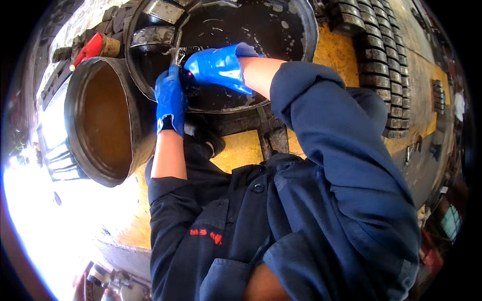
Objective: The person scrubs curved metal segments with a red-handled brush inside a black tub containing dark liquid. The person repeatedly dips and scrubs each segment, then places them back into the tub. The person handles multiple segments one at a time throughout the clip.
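Both my hands wear blue rubber gloves and work close together at the near left of a wide metal basin (310,35) of dark, foamy liquid. My left hand (170,94) is by the basin's near left edge, its fingers pressed together and pointing away from me against something dark. My right hand (208,68) reaches in from the right over the liquid, its fingers curled and mostly hidden by the glove's back. A dark piece with a ridged, light-flecked surface (190,50) shows beside the right fingers; its kind is unclear.
Curved dark metal blocks (153,36) sit along the basin's left side. A large bucket (131,108) with brownish contents stands at left, a red-and-brown object (93,50) behind it. Similar blocks are stacked in rows (375,67) at right. A shoe (217,144) shows below the basin.
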A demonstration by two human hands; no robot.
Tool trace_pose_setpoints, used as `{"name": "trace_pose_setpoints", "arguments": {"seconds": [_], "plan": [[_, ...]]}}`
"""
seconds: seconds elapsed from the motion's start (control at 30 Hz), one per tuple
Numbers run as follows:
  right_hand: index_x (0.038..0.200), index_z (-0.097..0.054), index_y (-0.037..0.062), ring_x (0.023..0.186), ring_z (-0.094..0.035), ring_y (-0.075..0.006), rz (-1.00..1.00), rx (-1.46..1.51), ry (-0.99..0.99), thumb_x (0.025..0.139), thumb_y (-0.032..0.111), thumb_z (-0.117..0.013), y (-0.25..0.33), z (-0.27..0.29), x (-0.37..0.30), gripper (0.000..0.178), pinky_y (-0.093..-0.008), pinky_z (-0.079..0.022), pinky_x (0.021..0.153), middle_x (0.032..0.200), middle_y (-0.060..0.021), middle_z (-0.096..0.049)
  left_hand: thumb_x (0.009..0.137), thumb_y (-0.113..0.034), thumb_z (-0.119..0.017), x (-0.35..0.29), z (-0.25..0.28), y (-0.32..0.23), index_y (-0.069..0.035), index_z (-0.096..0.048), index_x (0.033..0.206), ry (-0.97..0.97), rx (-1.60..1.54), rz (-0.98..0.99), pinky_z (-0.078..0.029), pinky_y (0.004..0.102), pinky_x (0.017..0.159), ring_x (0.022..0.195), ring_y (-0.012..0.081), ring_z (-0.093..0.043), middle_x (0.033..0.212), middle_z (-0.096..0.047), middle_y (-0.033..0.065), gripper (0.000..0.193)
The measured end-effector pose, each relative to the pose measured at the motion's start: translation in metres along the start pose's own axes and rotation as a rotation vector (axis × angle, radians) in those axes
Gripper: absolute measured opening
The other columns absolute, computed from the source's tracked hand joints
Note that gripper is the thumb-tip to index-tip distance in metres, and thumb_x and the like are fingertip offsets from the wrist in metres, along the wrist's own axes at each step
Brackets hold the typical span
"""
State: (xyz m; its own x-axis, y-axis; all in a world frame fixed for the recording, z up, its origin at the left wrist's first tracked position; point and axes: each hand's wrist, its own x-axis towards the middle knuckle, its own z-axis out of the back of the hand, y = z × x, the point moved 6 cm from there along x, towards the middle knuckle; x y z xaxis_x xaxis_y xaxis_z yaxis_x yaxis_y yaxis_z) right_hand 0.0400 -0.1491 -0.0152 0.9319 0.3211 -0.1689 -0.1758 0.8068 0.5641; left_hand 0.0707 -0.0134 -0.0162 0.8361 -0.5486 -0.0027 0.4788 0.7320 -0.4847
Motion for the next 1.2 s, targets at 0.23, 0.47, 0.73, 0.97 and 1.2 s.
{"name": "trace_pose_setpoints", "arguments": {"seconds": [0.23,0.47,0.73,0.97,1.2], "plan": [[0.111,-0.077,0.0067,0.088,-0.072,-0.0210,-0.342,1.072,0.017,0.100,0.030,-0.065,-0.029,-0.030,-0.003,0.028,-0.0399,-0.058,0.075,0.098,-0.0112,-0.078,0.102,-0.013,-0.055,-0.020,0.013,0.029,0.001,-0.064,0.128,-0.005,-0.097,0.170,-0.054,0.0495,0.098,0.113,0.0468,-0.067,0.123,-0.068,0.0298,0.030],[0.125,-0.071,0.0017,0.111,-0.072,-0.0290,-0.634,2.191,-0.543,0.096,0.025,-0.071,-0.067,-0.092,-0.019,0.037,-0.0418,-0.060,0.093,0.121,-0.0154,-0.075,0.084,0.015,-0.058,-0.015,0.011,-0.023,0.002,-0.064,0.133,-0.065,0.197,-0.124,-0.055,0.0492,0.097,0.111,0.0477,-0.067,0.118,-0.071,0.0290,0.052],[0.126,-0.072,0.0055,0.118,-0.069,-0.0351,-0.720,0.661,-0.359,0.082,0.051,-0.085,-0.040,-0.020,-0.067,0.064,-0.0427,-0.057,0.100,0.130,-0.0184,-0.071,0.101,-0.002,-0.049,-0.013,0.010,-0.025,0.002,-0.064,0.126,-0.030,0.257,-0.166,-0.055,0.0502,0.094,0.111,0.0482,-0.067,0.120,-0.068,0.0310,0.030],[0.124,-0.075,0.0129,0.112,-0.071,-0.0377,-0.228,0.192,-0.350,0.086,0.044,-0.085,-0.050,0.006,-0.056,0.050,-0.0448,-0.057,0.094,0.118,-0.0188,-0.075,0.108,-0.024,-0.047,-0.006,0.004,-0.017,0.006,-0.066,0.118,-0.014,-0.183,0.145,-0.052,0.0508,0.098,0.113,0.0481,-0.066,0.120,-0.068,0.0329,0.037],[0.117,-0.077,0.0102,0.101,-0.074,-0.0354,-0.324,0.706,-0.073,0.096,0.027,-0.064,-0.008,0.042,-0.042,0.031,-0.0437,-0.057,0.089,0.111,-0.0189,-0.077,0.104,-0.042,-0.051,-0.011,0.008,0.005,0.010,-0.068,0.123,-0.045,-0.446,0.470,-0.049,0.0495,0.102,0.117,0.0477,-0.065,0.124,-0.069,0.0342,0.059]]}}
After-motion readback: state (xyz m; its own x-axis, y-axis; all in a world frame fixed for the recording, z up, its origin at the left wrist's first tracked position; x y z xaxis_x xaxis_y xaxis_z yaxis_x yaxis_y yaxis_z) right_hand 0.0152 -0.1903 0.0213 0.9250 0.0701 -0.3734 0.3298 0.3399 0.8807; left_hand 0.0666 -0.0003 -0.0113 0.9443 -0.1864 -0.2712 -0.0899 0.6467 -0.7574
